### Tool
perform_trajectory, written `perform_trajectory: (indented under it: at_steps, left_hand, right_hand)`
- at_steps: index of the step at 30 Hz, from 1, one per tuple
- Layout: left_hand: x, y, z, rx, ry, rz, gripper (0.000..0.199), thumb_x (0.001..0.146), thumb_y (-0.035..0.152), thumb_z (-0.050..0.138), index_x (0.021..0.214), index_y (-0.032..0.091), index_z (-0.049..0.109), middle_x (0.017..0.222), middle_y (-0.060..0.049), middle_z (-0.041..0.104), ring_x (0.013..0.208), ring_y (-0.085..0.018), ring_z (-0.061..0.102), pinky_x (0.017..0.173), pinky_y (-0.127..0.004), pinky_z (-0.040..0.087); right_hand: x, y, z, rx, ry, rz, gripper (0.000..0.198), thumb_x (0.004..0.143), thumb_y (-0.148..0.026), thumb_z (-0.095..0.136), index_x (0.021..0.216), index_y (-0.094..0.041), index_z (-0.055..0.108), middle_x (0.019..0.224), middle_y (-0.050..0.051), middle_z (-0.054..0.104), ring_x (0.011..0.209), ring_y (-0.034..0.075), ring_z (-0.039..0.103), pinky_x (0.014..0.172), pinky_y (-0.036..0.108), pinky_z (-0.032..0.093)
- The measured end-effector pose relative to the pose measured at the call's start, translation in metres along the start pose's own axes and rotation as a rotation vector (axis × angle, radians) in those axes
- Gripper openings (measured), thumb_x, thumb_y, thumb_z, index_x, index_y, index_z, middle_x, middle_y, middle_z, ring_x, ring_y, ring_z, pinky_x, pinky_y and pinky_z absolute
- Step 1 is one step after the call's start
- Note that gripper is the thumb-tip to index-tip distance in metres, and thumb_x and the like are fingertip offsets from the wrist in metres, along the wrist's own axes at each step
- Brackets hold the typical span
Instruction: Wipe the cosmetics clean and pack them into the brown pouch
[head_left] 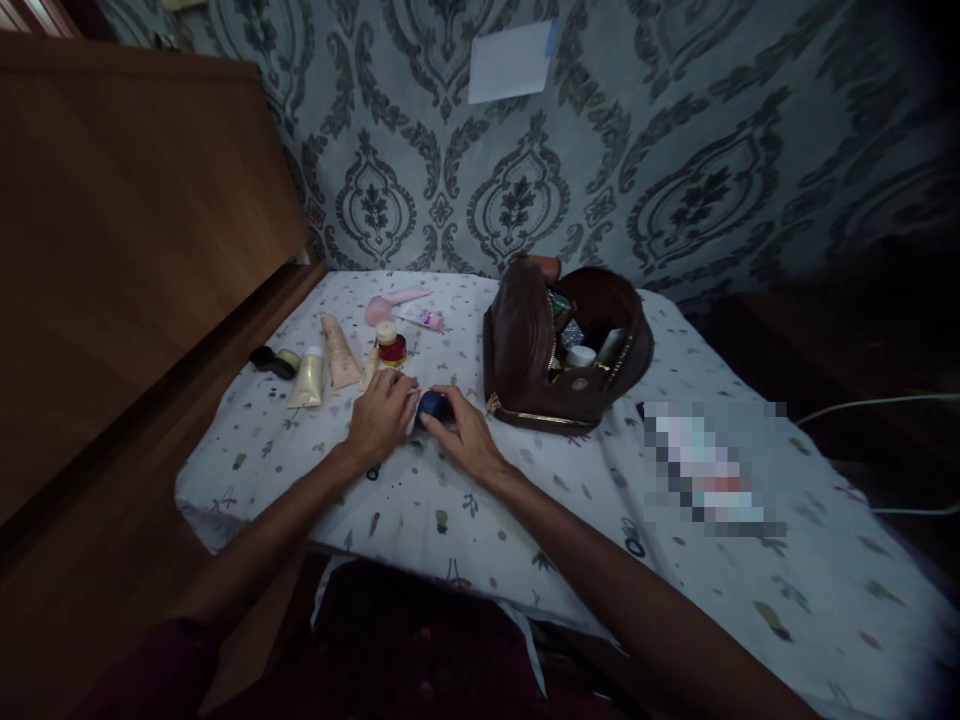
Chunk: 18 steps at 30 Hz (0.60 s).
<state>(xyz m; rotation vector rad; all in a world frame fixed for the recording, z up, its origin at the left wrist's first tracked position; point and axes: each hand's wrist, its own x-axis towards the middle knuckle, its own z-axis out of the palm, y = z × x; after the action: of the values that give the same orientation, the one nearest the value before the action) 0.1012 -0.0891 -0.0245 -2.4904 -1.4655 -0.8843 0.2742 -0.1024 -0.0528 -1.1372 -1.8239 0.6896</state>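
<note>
Between my hands is a small dark blue rounded jar or case (431, 408), resting on or just above the cloth; its kind is unclear. My right hand (466, 432) grips it with thumb and fingers. Close against its left side is my left hand (382, 418), fingers bent; whether it holds anything is hidden. Beyond the left hand stand a dark red jar (392, 350) and a pale jar with a cream lid (385, 332). Nearby lie a peach tube (340, 350), a yellowish tube with white cap (309, 378) and a slim cream tube (370, 368).
An unzipped brown bag (525, 350) with cosmetics inside stands to the right. Pink tubes (420, 316) and a round pink item (379, 311) lie farther back. An open dark compact (274, 362) is at far left. A blurred-out device (705, 468) lies right. A wooden cabinet (135, 200) borders the left.
</note>
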Motion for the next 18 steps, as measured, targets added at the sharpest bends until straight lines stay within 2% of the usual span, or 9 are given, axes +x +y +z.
perform_trajectory:
  at_steps: [5,9,11,15,18]
  left_hand:
    - [0.004,-0.012,0.004,-0.028,0.021,-0.037,0.023,0.102,0.028,0.038,0.101,0.02,0.06,0.1,-0.007,0.059,0.097,-0.022,0.056,0.083,-0.033,0.047]
    - [0.004,-0.01,0.004,-0.047,0.031,-0.041,0.022,0.102,0.027,0.038,0.1,0.02,0.059,0.099,-0.007,0.059,0.097,-0.021,0.056,0.085,-0.033,0.047]
    - [0.002,-0.005,0.004,-0.031,0.032,-0.037,0.02,0.101,0.027,0.04,0.104,0.021,0.059,0.101,-0.006,0.059,0.099,-0.022,0.057,0.084,-0.032,0.048]
    - [-0.002,0.005,0.007,-0.002,0.023,0.006,0.022,0.098,0.029,0.046,0.116,0.021,0.056,0.113,-0.009,0.057,0.106,-0.023,0.056,0.086,-0.033,0.049]
    - [-0.003,0.002,0.01,-0.038,0.028,0.0,0.023,0.098,0.028,0.047,0.118,0.02,0.054,0.115,-0.01,0.056,0.11,-0.024,0.055,0.089,-0.035,0.05]
  right_hand:
    - [0.001,0.005,0.002,-0.11,0.055,-0.023,0.035,0.091,-0.039,0.053,0.117,-0.018,0.057,0.109,0.013,0.06,0.107,0.03,0.056,0.098,0.048,0.045]
    - [0.002,0.01,0.007,-0.113,0.078,-0.046,0.051,0.078,-0.034,0.068,0.125,-0.02,0.055,0.114,0.013,0.054,0.112,0.032,0.054,0.1,0.05,0.046]
    - [0.002,0.01,0.008,-0.092,0.095,-0.045,0.057,0.076,-0.032,0.068,0.13,-0.021,0.051,0.115,0.012,0.055,0.112,0.031,0.055,0.098,0.049,0.046]
    - [0.001,0.008,0.004,0.001,0.075,0.008,0.051,0.084,-0.038,0.059,0.13,-0.02,0.045,0.106,0.009,0.062,0.092,0.025,0.061,0.086,0.042,0.05]
    - [0.001,0.005,0.0,0.024,0.043,0.045,0.043,0.09,-0.044,0.053,0.125,-0.02,0.046,0.095,0.006,0.063,0.075,0.021,0.059,0.075,0.036,0.049]
